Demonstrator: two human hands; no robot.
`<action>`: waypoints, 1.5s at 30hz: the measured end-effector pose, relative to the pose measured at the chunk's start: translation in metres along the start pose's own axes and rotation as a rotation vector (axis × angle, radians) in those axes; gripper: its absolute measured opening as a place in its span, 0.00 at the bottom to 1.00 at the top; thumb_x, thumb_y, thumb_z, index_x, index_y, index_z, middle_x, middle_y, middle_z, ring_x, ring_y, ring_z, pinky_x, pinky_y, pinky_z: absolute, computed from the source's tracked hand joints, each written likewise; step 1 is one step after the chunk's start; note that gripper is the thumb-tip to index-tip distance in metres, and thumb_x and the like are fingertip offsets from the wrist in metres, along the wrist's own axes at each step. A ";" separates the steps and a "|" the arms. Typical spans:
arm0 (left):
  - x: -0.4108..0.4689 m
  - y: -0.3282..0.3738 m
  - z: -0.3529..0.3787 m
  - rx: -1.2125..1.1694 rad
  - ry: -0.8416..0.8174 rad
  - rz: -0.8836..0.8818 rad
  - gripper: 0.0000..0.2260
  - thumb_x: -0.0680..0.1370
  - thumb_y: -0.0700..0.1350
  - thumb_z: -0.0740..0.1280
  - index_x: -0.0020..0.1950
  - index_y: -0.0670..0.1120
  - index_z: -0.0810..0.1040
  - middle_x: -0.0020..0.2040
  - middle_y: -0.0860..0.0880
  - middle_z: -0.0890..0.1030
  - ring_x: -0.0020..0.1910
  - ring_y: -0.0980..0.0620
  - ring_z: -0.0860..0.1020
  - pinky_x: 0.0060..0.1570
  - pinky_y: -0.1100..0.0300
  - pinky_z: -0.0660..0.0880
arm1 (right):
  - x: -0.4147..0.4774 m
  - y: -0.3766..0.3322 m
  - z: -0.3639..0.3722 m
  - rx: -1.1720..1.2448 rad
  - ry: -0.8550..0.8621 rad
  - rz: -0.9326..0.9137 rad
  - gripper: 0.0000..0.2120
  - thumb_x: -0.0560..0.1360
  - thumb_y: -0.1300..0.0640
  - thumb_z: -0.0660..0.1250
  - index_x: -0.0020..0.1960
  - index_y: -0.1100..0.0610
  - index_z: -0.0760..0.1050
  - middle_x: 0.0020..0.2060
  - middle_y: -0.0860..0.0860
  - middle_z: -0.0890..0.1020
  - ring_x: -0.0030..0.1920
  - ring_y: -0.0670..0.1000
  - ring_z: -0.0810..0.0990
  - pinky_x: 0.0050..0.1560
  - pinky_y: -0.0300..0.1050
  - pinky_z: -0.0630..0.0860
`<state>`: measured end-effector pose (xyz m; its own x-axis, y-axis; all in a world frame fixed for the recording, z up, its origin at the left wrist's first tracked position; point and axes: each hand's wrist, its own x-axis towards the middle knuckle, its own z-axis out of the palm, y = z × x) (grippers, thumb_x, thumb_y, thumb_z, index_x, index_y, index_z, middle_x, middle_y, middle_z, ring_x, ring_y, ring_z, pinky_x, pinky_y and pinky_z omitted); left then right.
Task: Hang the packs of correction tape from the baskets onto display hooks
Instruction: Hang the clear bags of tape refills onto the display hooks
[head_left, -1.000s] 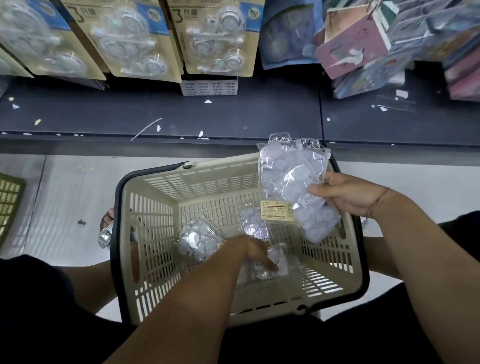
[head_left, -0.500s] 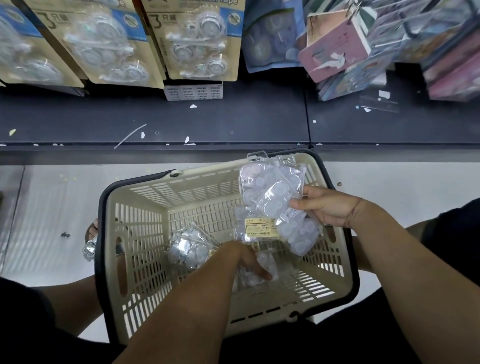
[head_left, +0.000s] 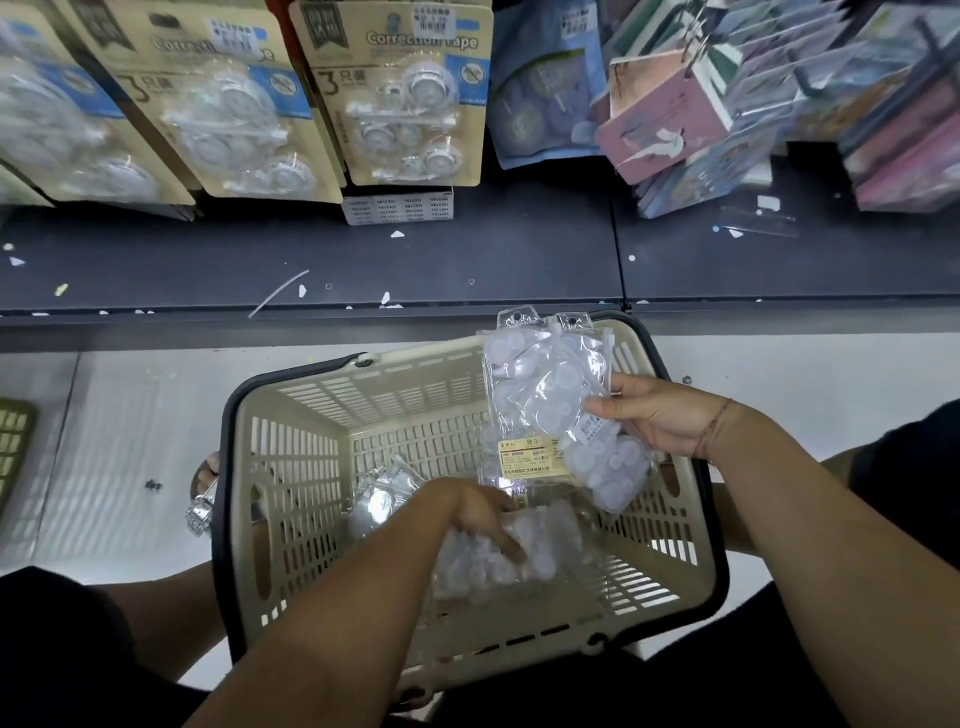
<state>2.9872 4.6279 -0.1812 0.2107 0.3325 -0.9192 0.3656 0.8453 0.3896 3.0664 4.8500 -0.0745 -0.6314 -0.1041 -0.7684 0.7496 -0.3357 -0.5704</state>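
Head view: the step in hand is gathering stock. The right hand (head_left: 660, 415) holds a fanned bunch of clear plastic correction-tape packs (head_left: 550, 400) above the far right corner of the beige slotted shopping basket (head_left: 291, 467). The left hand (head_left: 483, 517) reaches down inside, fingers closed over another clear pack (head_left: 498, 561) on the basket floor; one more lies just left. Next, that pack likely needs lifting to join the bunch, punched holes aligned for the hooks above the dark shelf (head_left: 467, 260).

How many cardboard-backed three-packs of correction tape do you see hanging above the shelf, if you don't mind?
3: one on the left, one in the middle, one on the right. More may hang hidden behind them.
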 end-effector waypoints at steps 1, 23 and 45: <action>-0.011 -0.007 -0.002 -0.050 -0.001 0.007 0.44 0.73 0.61 0.73 0.81 0.50 0.53 0.80 0.47 0.59 0.75 0.42 0.65 0.73 0.45 0.65 | -0.002 -0.001 0.001 -0.007 -0.002 -0.008 0.46 0.46 0.46 0.86 0.60 0.59 0.75 0.53 0.58 0.84 0.50 0.55 0.84 0.46 0.47 0.83; -0.191 0.045 -0.022 -1.410 0.623 0.792 0.30 0.72 0.64 0.63 0.67 0.47 0.77 0.59 0.42 0.83 0.57 0.42 0.83 0.58 0.46 0.77 | -0.063 -0.065 0.098 -0.208 0.279 -0.557 0.27 0.66 0.49 0.72 0.60 0.60 0.70 0.47 0.56 0.82 0.42 0.51 0.81 0.44 0.45 0.79; -0.241 0.046 -0.064 -1.011 0.685 0.686 0.17 0.71 0.45 0.74 0.58 0.42 0.78 0.44 0.43 0.85 0.40 0.45 0.84 0.42 0.53 0.80 | -0.129 -0.184 0.119 -1.390 0.068 -0.639 0.10 0.72 0.53 0.74 0.51 0.55 0.83 0.44 0.56 0.84 0.42 0.49 0.79 0.47 0.46 0.74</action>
<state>2.8954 4.6129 0.0547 -0.5068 0.6849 -0.5236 -0.4938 0.2673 0.8275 2.9863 4.8143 0.1643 -0.9295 -0.2326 -0.2861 -0.0241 0.8125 -0.5825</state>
